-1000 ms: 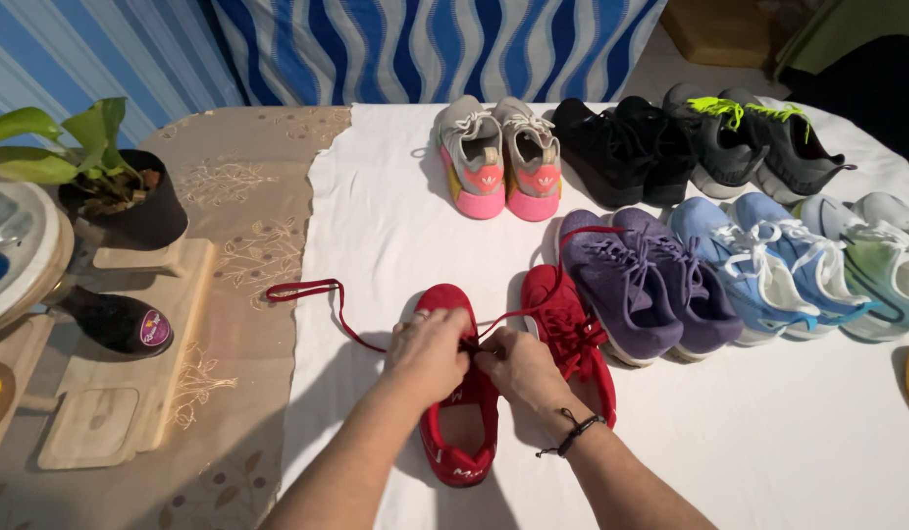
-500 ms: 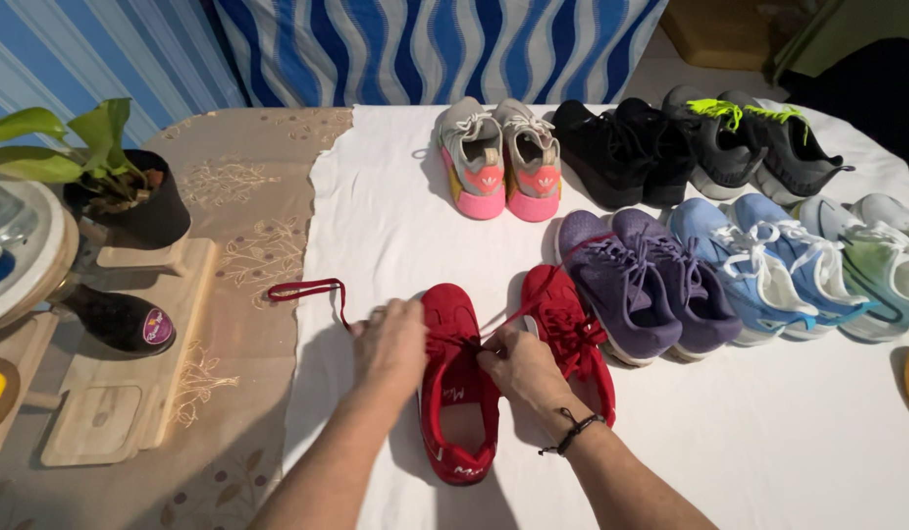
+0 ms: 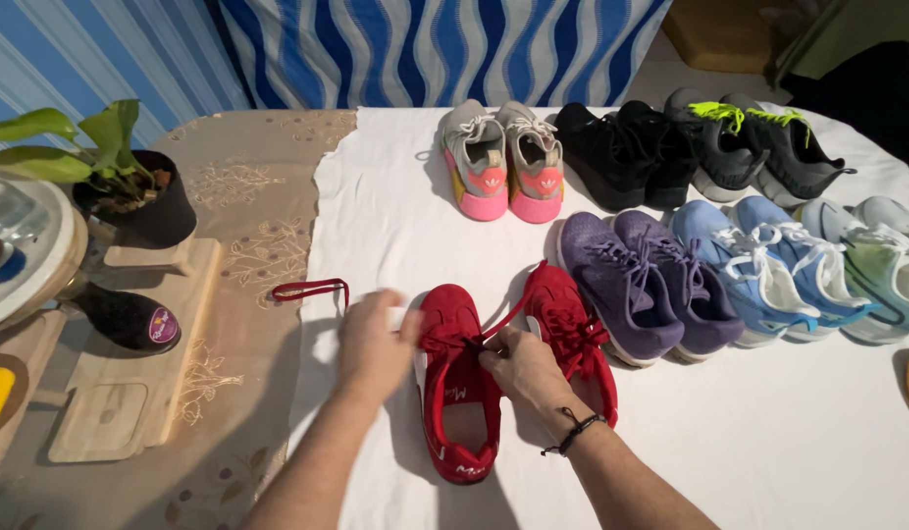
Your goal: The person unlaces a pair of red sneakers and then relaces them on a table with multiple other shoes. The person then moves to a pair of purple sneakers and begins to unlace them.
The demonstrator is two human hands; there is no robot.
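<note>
While my left hand (image 3: 374, 344) closes on one end of the red lace (image 3: 310, 288) just off the left side of the red shoe (image 3: 456, 378), my right hand (image 3: 522, 365) pinches the other end at the shoe's eyelets, that strand running taut toward 1 o'clock across the second red shoe (image 3: 572, 329). The lace's free end lies looped at 10 o'clock from my left hand, at the edge of the white cloth (image 3: 768, 442). Both red shoes sit side by side at the near middle of the cloth, toes pointing away from me. A dark cord bracelet (image 3: 574, 432) circles my right wrist. At 2 o'clock from the red pair stand the purple shoes (image 3: 641, 285), then the blue pair (image 3: 758, 265) further right. Along the far row, at 12 o'clock, are the grey-and-pink shoes (image 3: 503, 162), the black pair (image 3: 616, 147) and a grey pair with neon-yellow laces (image 3: 758, 142). A potted plant (image 3: 121, 186) sits at 9 o'clock beside wooden boards (image 3: 140, 353).
</note>
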